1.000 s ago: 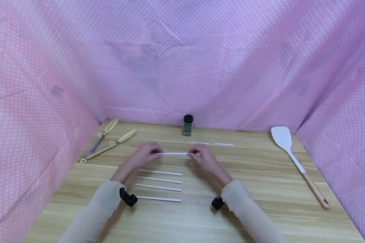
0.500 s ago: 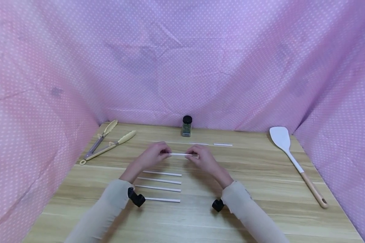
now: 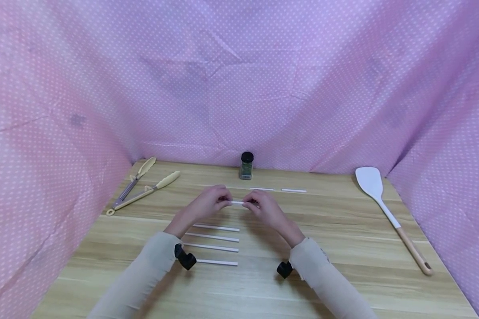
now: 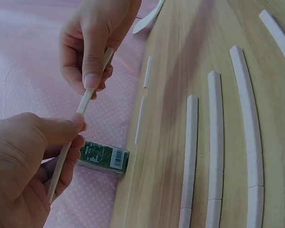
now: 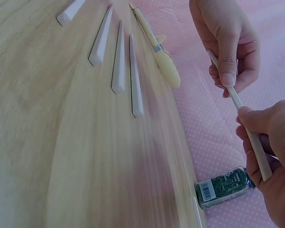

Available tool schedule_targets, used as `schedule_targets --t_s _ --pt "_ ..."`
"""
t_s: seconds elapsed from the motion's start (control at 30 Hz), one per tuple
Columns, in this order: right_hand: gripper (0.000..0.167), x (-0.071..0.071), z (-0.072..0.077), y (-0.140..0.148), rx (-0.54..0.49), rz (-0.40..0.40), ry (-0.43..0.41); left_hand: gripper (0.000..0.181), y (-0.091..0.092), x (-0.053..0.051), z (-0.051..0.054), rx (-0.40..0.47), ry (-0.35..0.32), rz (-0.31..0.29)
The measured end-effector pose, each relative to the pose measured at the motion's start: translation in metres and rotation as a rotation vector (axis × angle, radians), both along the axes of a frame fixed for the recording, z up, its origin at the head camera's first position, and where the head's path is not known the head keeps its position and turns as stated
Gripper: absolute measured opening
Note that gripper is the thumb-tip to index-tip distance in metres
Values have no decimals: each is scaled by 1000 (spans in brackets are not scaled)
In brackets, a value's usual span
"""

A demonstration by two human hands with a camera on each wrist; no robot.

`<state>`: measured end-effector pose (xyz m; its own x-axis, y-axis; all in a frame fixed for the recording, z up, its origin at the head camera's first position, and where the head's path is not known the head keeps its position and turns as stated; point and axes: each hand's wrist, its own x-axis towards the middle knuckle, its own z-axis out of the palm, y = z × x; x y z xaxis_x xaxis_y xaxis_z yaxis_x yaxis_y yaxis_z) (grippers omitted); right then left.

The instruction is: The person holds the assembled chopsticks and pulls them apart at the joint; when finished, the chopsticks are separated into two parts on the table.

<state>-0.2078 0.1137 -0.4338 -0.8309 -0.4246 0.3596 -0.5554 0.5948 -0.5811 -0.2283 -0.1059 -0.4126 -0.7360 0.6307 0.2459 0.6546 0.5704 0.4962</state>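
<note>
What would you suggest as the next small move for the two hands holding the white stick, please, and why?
Probably a gentle bend of the held white stick between the hands: the left hand and right hand pinch it close together, with an end showing past each, and two shorter white sticks lying beyond could be halves of one like it.

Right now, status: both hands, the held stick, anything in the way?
Left hand and right hand pinching one white stick, raised off the table. Jar stands beyond, untouched. Nothing visibly blocking the hands.
</note>
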Motion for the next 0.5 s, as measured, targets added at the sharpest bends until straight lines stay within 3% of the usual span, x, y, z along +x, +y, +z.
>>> schedule_targets --t_s 0.1,0.33,0.5 --pt "6 0 0 2 12 -2 -10 5 0 -1 -3 19 30 -23" --pt "6 2 2 4 13 -40 -19 5 3 -5 -5 75 11 -13" --pt "6 3 2 7 -3 -35 6 5 5 -8 -5 87 37 -25"
